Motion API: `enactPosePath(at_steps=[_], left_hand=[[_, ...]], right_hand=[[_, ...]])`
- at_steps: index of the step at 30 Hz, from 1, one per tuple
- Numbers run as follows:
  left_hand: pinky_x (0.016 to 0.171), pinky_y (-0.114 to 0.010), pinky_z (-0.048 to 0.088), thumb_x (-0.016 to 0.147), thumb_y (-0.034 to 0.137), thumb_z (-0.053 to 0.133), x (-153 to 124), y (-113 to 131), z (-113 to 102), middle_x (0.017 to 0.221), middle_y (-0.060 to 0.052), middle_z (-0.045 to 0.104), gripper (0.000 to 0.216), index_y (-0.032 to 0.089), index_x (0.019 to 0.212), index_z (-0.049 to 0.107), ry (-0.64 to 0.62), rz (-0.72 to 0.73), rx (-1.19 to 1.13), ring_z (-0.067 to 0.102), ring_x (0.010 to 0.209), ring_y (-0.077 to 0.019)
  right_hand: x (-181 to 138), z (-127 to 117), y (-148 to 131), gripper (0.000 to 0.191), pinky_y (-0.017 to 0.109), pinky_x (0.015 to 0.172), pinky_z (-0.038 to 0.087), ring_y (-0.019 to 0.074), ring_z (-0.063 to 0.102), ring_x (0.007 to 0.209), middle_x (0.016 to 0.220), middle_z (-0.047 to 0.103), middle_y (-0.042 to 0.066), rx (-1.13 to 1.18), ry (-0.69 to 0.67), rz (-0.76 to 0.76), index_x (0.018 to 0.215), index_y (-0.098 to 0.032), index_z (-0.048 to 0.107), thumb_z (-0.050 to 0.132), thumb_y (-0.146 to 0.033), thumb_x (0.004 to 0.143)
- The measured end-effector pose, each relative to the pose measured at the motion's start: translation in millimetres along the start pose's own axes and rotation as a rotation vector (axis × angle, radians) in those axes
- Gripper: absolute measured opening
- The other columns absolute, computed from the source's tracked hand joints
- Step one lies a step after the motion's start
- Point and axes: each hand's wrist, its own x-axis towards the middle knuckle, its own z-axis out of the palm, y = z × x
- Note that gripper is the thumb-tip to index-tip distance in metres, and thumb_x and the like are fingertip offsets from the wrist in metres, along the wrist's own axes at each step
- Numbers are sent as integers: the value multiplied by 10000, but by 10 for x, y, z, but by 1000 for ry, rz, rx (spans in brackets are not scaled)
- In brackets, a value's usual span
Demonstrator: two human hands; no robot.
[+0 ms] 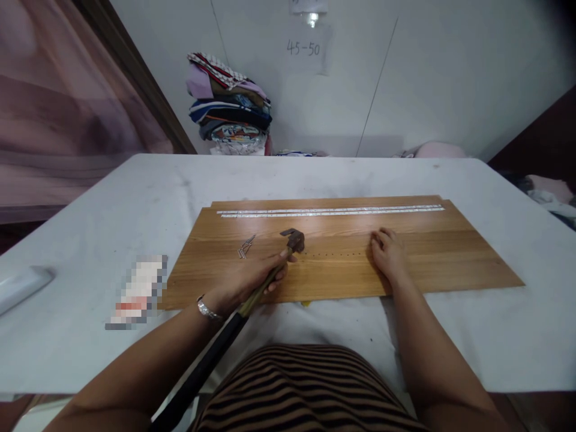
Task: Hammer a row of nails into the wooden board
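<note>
My left hand (265, 273) is wrapped round the handle of a claw hammer (294, 240), close below its dark, rusty-looking head. The handle runs back toward my body and ends in a long black grip. My right hand (387, 255) rests on the wooden board (418, 264) with its fingers curled together; whether something small is between them is hidden. From the hammer head toward my right hand runs a row of small dark dots (333, 254), either nail heads or holes. Several loose nails (245, 247) lie in a small heap left of the hammer head.
Two white ruler-like strips (333, 211) lie along the board's far edge. A white-covered table (495, 336) carries the board. At left are a blurred-out flat item (139, 291) and a white roll-like object (24, 288). Folded cloths (231, 108) are stacked behind the table.
</note>
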Motion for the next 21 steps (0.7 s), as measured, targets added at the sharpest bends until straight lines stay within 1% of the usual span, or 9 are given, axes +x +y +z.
enactPosePath(at_steps=[4, 7, 9, 11, 14, 16, 18, 19, 21], left_hand=[[346, -197, 215, 893, 551, 654, -1, 266, -9, 586, 60, 461, 386, 179, 993, 635, -6, 134, -7, 351, 383, -59], [353, -192, 254, 922, 494, 634, 29, 642, -3, 565, 57, 466, 333, 163, 965, 629, 97, 337, -45, 378, 389, -63], [383, -192, 309, 954, 487, 607, 80, 957, -16, 567, 52, 482, 315, 173, 959, 628, 198, 499, -135, 423, 408, -69], [408, -197, 341, 961, 524, 609, 154, 1273, -38, 554, 55, 486, 328, 197, 933, 619, 310, 649, -271, 459, 425, -78], [443, -200, 373, 969, 558, 600, 264, 1601, -1, 524, 60, 476, 331, 235, 898, 595, 392, 761, -449, 517, 462, -100], [464, -199, 403, 967, 582, 593, 313, 1639, 122, 524, 64, 477, 360, 234, 879, 572, 400, 762, -522, 517, 467, -100], [505, -204, 444, 951, 607, 605, 339, 1526, 322, 550, 67, 492, 399, 223, 863, 547, 349, 708, -556, 532, 480, -98], [528, -208, 463, 940, 613, 620, 347, 1428, 438, 564, 68, 501, 413, 217, 857, 537, 312, 672, -570, 542, 487, -96], [594, -226, 508, 933, 599, 640, 362, 1205, 672, 596, 64, 530, 416, 203, 863, 535, 224, 591, -590, 584, 525, -101]], right_hand=[[53, -31, -32, 370, 546, 1085, 457, 319, 622, 1196, 1241, 693, 215, 301, 108, 93, 1028, -145, 754, 521, -374, 854], [33, -113, -167, 337, 557, 1084, 459, 298, 651, 1178, 1200, 733, 151, 538, 163, 156, 1020, -198, 755, 568, -416, 844], [-7, -186, -315, 326, 540, 1042, 500, 275, 691, 1111, 1121, 772, 103, 716, 68, 230, 1040, -232, 754, 610, -454, 850], [-42, -269, -497, 353, 512, 975, 546, 274, 724, 1035, 1028, 792, 100, 868, -67, 289, 1028, -223, 761, 677, -503, 830], [-47, -413, -807, 375, 492, 956, 560, 267, 738, 1013, 995, 803, 88, 1008, -286, 260, 1005, -236, 782, 762, -546, 794], [-15, -513, -1019, 389, 512, 1031, 522, 271, 717, 1106, 1088, 802, 87, 1048, -397, 184, 1044, -248, 793, 766, -558, 810], [25, -598, -1222, 367, 507, 1126, 451, 268, 666, 1222, 1212, 777, 78, 1029, -472, 96, 1071, -261, 799, 766, -539, 834], [41, -628, -1317, 371, 495, 1127, 454, 262, 661, 1231, 1236, 769, 74, 1053, -518, 72, 1092, -263, 792, 754, -541, 849], [59, -659, -1489, 452, 468, 990, 555, 252, 733, 1045, 1123, 795, 83, 1202, -727, 67, 1102, -238, 769, 743, -601, 835]])
